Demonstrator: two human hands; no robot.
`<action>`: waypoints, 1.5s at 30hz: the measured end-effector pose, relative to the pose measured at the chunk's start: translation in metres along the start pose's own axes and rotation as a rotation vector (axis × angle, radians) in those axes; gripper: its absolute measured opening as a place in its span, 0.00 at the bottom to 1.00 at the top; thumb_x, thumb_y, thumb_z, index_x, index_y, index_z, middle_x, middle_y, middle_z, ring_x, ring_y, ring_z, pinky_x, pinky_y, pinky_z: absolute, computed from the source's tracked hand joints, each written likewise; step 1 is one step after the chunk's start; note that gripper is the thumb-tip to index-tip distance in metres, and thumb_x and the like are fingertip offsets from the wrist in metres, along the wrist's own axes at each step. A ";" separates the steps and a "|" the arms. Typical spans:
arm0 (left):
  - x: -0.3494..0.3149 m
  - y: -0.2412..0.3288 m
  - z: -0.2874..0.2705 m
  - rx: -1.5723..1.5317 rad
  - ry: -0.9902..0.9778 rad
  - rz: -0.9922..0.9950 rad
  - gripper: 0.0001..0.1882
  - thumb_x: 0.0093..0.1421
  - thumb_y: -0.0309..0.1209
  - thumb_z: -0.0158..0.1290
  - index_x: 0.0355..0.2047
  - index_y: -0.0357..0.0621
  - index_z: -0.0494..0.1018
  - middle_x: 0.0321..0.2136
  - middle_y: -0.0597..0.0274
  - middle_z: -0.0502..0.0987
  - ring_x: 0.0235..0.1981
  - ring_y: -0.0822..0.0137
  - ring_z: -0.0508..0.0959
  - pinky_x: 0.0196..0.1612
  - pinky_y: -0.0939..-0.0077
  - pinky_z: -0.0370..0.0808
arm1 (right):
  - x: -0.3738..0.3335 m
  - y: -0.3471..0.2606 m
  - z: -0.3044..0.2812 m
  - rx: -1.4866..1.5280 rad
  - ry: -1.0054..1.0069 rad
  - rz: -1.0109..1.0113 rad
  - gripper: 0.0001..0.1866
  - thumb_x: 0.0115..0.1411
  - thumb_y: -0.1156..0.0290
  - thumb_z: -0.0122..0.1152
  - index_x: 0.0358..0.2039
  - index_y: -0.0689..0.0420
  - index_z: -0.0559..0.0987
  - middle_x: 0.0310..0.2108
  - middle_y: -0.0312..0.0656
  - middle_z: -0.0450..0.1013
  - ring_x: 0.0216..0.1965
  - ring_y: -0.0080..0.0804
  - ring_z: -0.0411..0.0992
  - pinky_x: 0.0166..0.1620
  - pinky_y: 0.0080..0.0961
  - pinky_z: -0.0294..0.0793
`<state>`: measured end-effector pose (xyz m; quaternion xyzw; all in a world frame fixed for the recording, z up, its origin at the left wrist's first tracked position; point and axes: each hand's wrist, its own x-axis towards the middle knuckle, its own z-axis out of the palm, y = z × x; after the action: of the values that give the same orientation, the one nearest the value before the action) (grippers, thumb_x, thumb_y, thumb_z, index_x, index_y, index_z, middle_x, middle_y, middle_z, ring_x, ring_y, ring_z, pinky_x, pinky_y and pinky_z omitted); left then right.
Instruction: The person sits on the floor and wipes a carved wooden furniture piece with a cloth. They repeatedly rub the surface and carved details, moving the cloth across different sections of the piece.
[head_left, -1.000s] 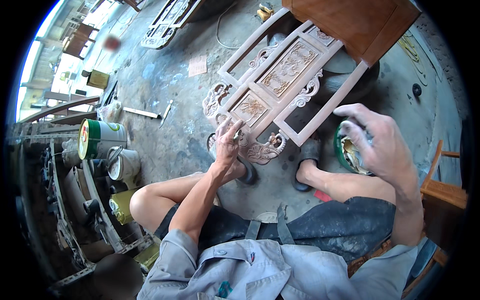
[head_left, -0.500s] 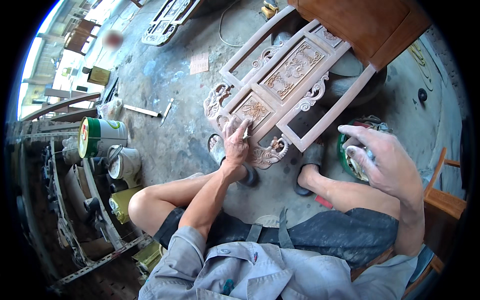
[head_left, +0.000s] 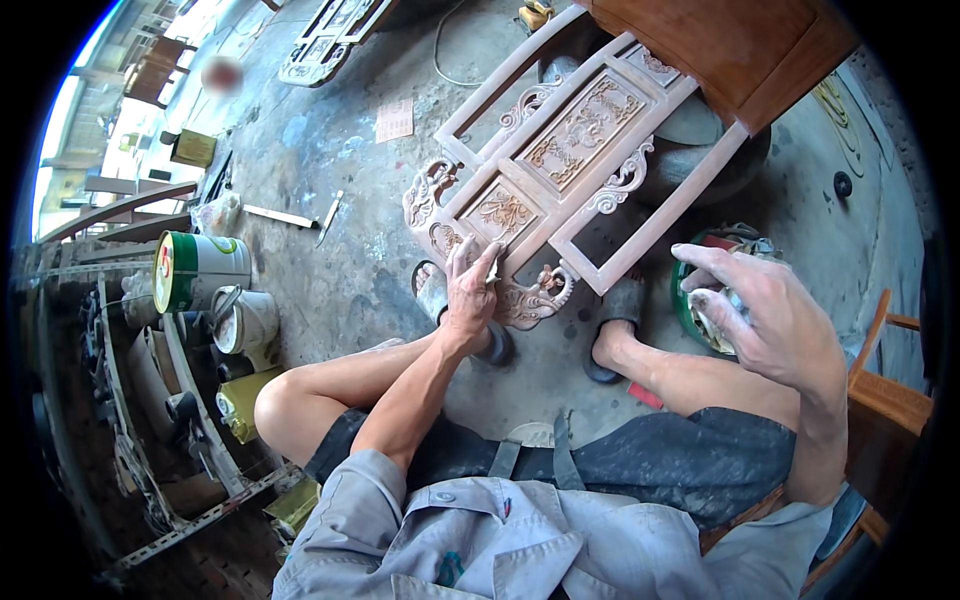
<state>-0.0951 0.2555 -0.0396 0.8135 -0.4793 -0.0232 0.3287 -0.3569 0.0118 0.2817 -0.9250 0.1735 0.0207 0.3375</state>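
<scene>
A pale, dusty wooden chair back with carved panels and scrolls slants across the middle, its near end between my feet. My left hand presses on that near end, fingertips below the small floral panel. Between its thumb and fingers shows the edge of a small pale piece, mostly hidden, perhaps folded sandpaper. At the right my right hand is raised, dusty, with index finger stretched out and thumb apart from it. Nothing shows in its grasp. Behind it, partly covered, stands a green-rimmed bucket with crumpled stuff inside.
The chair's brown seat is at the upper right, near a dark rounded support. On the left stand a green-and-white bucket, a white pail and a metal rack. Another carved frame lies farther off.
The whole view has shifted slightly. My left hand stays on the near end of the chair back, and my right hand keeps nearly the same raised pose.
</scene>
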 end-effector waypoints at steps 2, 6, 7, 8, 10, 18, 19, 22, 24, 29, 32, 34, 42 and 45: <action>0.010 -0.001 -0.003 0.020 -0.027 0.073 0.35 0.54 0.20 0.55 0.64 0.49 0.74 0.44 0.48 0.85 0.70 0.44 0.66 0.74 0.45 0.56 | 0.001 -0.001 0.000 0.001 0.003 0.001 0.20 0.68 0.73 0.60 0.60 0.60 0.77 0.38 0.56 0.80 0.41 0.56 0.78 0.46 0.45 0.76; 0.004 -0.008 0.000 0.037 -0.039 0.035 0.30 0.59 0.24 0.56 0.64 0.50 0.75 0.46 0.46 0.85 0.70 0.44 0.66 0.73 0.45 0.56 | 0.001 -0.002 0.000 0.086 -0.026 0.012 0.20 0.68 0.73 0.59 0.60 0.61 0.76 0.39 0.57 0.80 0.42 0.57 0.78 0.47 0.45 0.76; -0.004 -0.008 -0.003 0.053 -0.018 0.000 0.30 0.59 0.24 0.57 0.63 0.51 0.75 0.46 0.46 0.85 0.70 0.44 0.66 0.73 0.45 0.56 | 0.000 0.002 0.001 0.086 -0.035 0.012 0.20 0.68 0.73 0.59 0.60 0.61 0.76 0.39 0.57 0.80 0.42 0.57 0.78 0.47 0.45 0.76; -0.006 -0.010 -0.003 0.054 -0.015 -0.016 0.30 0.59 0.24 0.57 0.63 0.52 0.75 0.48 0.46 0.84 0.70 0.43 0.66 0.73 0.46 0.57 | -0.001 0.005 0.002 0.086 -0.044 0.012 0.20 0.68 0.73 0.59 0.60 0.61 0.76 0.39 0.58 0.81 0.42 0.57 0.78 0.47 0.45 0.75; 0.007 -0.005 0.000 0.035 -0.028 -0.023 0.30 0.58 0.22 0.59 0.62 0.55 0.77 0.53 0.46 0.81 0.69 0.43 0.67 0.72 0.47 0.60 | 0.004 0.005 0.000 0.039 -0.050 0.038 0.20 0.68 0.73 0.59 0.60 0.61 0.76 0.40 0.58 0.81 0.42 0.58 0.79 0.47 0.45 0.76; 0.010 -0.006 -0.001 0.051 -0.032 -0.010 0.30 0.57 0.22 0.60 0.61 0.57 0.79 0.58 0.47 0.78 0.67 0.43 0.69 0.71 0.48 0.63 | 0.006 0.003 0.005 0.041 -0.038 -0.023 0.20 0.67 0.73 0.60 0.59 0.62 0.76 0.39 0.57 0.81 0.43 0.58 0.79 0.47 0.45 0.76; 0.017 -0.006 0.006 0.037 -0.049 -0.002 0.30 0.57 0.22 0.60 0.61 0.58 0.79 0.60 0.45 0.76 0.67 0.42 0.69 0.71 0.48 0.63 | 0.008 0.001 0.006 0.044 -0.024 -0.042 0.20 0.67 0.73 0.60 0.59 0.62 0.76 0.38 0.57 0.81 0.42 0.58 0.80 0.47 0.45 0.77; -0.005 -0.006 -0.008 0.064 -0.072 -0.056 0.30 0.56 0.22 0.59 0.60 0.59 0.79 0.63 0.41 0.74 0.68 0.42 0.68 0.70 0.47 0.64 | 0.004 -0.001 0.004 0.037 -0.073 0.000 0.21 0.67 0.73 0.61 0.60 0.61 0.76 0.38 0.56 0.82 0.42 0.58 0.80 0.46 0.45 0.77; -0.001 -0.002 -0.005 0.038 -0.053 -0.074 0.31 0.56 0.21 0.59 0.60 0.58 0.79 0.63 0.39 0.73 0.67 0.42 0.69 0.69 0.48 0.66 | 0.006 -0.001 0.000 0.017 -0.102 0.000 0.22 0.67 0.73 0.60 0.61 0.62 0.75 0.39 0.56 0.82 0.41 0.58 0.80 0.46 0.45 0.78; -0.002 -0.008 0.003 0.019 -0.054 -0.037 0.32 0.53 0.25 0.63 0.61 0.55 0.78 0.63 0.40 0.71 0.66 0.38 0.69 0.69 0.48 0.66 | 0.014 -0.001 0.003 0.047 -0.041 -0.047 0.21 0.68 0.72 0.59 0.61 0.63 0.75 0.40 0.57 0.82 0.43 0.57 0.81 0.48 0.45 0.78; -0.023 -0.003 -0.016 0.087 -0.033 -0.129 0.29 0.54 0.26 0.64 0.58 0.57 0.79 0.61 0.41 0.73 0.66 0.39 0.68 0.69 0.47 0.65 | 0.010 0.003 0.002 0.042 -0.026 -0.025 0.21 0.70 0.72 0.57 0.61 0.62 0.75 0.40 0.58 0.82 0.44 0.57 0.81 0.48 0.44 0.78; -0.036 0.019 -0.019 0.067 -0.045 -0.155 0.27 0.57 0.28 0.63 0.59 0.57 0.79 0.60 0.40 0.75 0.66 0.40 0.68 0.68 0.47 0.64 | 0.010 0.007 0.002 0.075 -0.038 0.032 0.21 0.70 0.72 0.57 0.61 0.62 0.75 0.40 0.58 0.82 0.44 0.57 0.81 0.48 0.44 0.78; -0.039 0.039 -0.032 0.163 -0.337 0.080 0.30 0.59 0.24 0.57 0.64 0.49 0.74 0.60 0.52 0.79 0.72 0.47 0.65 0.76 0.42 0.53 | 0.003 0.019 0.007 0.051 -0.022 -0.023 0.20 0.71 0.71 0.57 0.61 0.62 0.75 0.37 0.57 0.82 0.39 0.56 0.80 0.45 0.42 0.78; -0.054 0.050 -0.005 0.045 -0.193 -0.159 0.30 0.59 0.21 0.54 0.64 0.48 0.74 0.62 0.46 0.76 0.71 0.44 0.65 0.75 0.42 0.53 | 0.011 0.018 0.006 0.075 -0.028 0.044 0.20 0.71 0.70 0.57 0.62 0.62 0.75 0.33 0.56 0.80 0.33 0.53 0.78 0.41 0.40 0.76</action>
<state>-0.1604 0.2845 -0.0224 0.8500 -0.4431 -0.1169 0.2599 -0.3520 0.0000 0.2640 -0.9073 0.1898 0.0344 0.3737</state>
